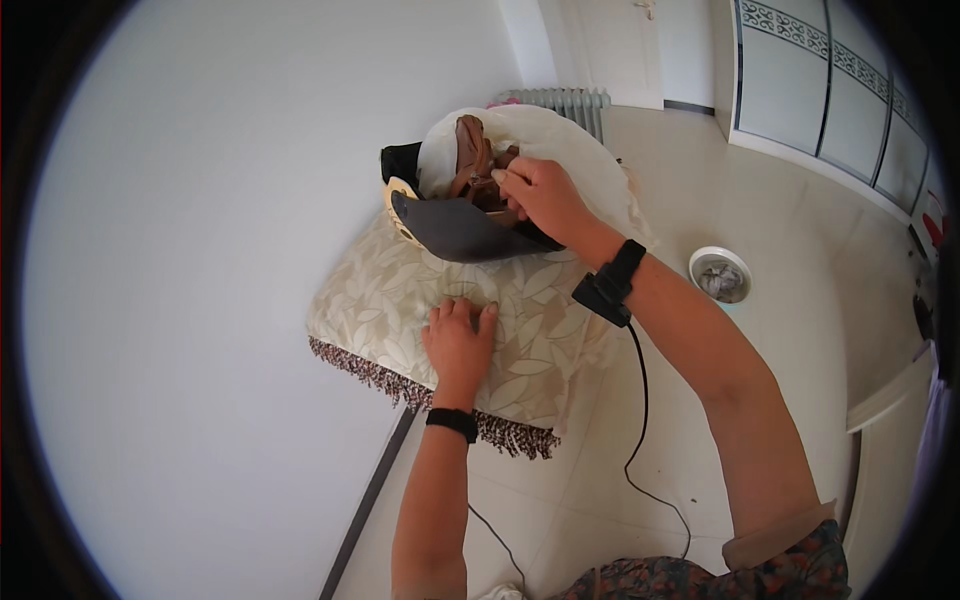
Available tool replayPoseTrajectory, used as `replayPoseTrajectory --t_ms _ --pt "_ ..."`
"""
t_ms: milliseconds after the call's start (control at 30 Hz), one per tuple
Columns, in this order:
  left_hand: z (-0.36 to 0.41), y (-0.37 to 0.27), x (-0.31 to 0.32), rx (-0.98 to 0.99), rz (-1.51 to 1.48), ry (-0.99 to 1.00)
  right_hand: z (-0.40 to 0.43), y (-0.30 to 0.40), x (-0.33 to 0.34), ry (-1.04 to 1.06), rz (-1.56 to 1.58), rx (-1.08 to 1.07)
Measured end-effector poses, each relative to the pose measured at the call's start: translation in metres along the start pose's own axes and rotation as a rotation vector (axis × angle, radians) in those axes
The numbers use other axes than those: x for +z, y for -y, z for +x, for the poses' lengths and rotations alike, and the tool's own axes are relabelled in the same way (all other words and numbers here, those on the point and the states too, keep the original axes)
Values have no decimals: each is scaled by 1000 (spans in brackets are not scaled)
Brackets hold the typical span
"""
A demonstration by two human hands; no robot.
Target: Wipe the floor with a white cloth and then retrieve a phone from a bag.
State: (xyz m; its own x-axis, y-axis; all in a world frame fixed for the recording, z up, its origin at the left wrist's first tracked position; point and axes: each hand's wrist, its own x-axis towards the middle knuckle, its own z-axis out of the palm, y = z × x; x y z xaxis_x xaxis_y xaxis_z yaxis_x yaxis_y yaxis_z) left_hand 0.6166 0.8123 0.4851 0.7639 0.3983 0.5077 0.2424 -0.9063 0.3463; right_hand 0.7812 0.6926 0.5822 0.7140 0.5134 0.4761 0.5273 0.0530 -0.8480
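My left hand [457,337] rests on a leaf-patterned cloth [525,337] with a beaded or tasselled fringe, its fingers bent; whether anything small lies under it cannot be told. Farther away, my right hand [536,191] is over a dark bag or holder [472,229], thumb and fingers pinched together beside brown strap-like items [471,146]. What the fingertips hold is unclear. A yellowish oval piece with holes [403,214] is at the dark item's left end. White fabric or a bag [577,146] lies behind and around the brown items.
A white wall [202,262] runs along the left. Behind the covered surface stands an oil-filled radiator [570,97]. On the tiled floor at right is a round white bin [720,275] with crumpled contents. Black cables [643,420] hang from my wrists. Sliding cabinet doors [784,82] stand at back right.
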Motion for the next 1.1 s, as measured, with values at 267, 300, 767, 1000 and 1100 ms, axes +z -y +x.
replayPoseTrajectory --t_ms 267,300,767,1000,1100 --pt "9 14 28 -8 67 -49 45 -1 4 -120 -350 -339" --pt "9 13 29 -9 71 -54 48 0 3 -36 -241 -338" --pt "12 17 40 25 44 -60 26 12 21 -69 -861 -517" --pt "31 43 16 -62 -858 -47 16 -20 38 -146 -754 -451" --pt "52 -1 -44 137 -279 -618 16 -21 33 -77 -781 -392"
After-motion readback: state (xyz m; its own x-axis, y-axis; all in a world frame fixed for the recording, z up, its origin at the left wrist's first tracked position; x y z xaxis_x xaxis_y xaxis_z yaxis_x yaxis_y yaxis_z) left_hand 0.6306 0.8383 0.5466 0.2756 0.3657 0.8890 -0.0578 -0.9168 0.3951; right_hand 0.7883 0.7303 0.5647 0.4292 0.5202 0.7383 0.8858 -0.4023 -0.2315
